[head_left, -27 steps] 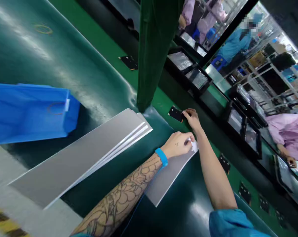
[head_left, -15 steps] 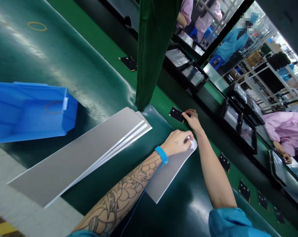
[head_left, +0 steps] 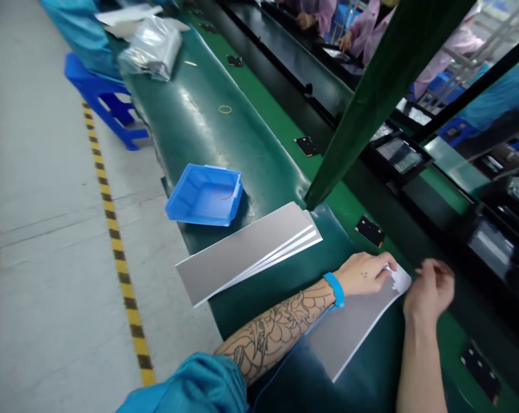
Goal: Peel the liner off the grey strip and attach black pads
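Observation:
My left hand (head_left: 365,273) presses down on the far end of a grey sheet (head_left: 349,332) lying on the dark green bench (head_left: 242,143), its fingers curled at the sheet's white corner. Just to the right of that corner my right hand (head_left: 432,289) hovers, blurred, with fingers loosely curled and nothing visible in them. A small black part (head_left: 370,230) lies on the bright green belt beyond both hands, apart from them. To the left of my left forearm sits a stack of long grey sheets (head_left: 248,252).
A blue bin (head_left: 203,195) holding a rubber band sits left of the stack. A green post (head_left: 371,97) slants over the belt. Further black parts (head_left: 306,145) lie on the belt, and trays (head_left: 399,155) line the far side. Other people work opposite. A blue stool (head_left: 108,103) stands on the floor.
My right hand has left the small black part and pulled back toward the sheet's corner. The head has turned left, bringing floor, stool and more bench into view.

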Tool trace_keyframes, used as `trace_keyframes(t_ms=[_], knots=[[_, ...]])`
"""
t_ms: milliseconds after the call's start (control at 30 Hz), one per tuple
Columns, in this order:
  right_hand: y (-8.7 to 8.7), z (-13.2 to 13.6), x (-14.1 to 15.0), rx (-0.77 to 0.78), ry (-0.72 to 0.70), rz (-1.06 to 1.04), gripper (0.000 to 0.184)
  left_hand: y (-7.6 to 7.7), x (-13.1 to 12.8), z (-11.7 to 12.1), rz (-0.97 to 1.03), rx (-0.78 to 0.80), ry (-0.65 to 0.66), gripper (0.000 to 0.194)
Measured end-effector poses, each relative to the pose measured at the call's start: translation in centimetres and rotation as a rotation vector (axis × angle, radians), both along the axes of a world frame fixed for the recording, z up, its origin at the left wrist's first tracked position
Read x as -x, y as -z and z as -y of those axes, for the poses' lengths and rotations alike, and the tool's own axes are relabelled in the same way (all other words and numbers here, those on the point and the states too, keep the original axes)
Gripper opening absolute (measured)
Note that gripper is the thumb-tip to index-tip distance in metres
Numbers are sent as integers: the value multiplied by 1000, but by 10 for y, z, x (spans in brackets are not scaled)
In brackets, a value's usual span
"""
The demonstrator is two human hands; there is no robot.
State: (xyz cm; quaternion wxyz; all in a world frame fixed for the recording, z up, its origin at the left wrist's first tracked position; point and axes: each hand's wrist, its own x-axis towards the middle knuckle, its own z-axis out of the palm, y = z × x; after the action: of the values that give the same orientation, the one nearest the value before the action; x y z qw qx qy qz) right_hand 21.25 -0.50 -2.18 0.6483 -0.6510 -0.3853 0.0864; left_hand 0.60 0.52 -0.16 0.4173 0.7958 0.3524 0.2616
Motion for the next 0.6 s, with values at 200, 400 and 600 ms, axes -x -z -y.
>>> trace_keyframes(t_ms=[200,400,600], knots=[[-1,73,32,60,-13,366,32,4,2,-1,20,36,-16,31],[-5,71,43,136,-230,462,29,9,5,-1,40,47,-55,30],[-10,70,52,165,-277,486,20,12,10,-1,152,100,-65,28]])
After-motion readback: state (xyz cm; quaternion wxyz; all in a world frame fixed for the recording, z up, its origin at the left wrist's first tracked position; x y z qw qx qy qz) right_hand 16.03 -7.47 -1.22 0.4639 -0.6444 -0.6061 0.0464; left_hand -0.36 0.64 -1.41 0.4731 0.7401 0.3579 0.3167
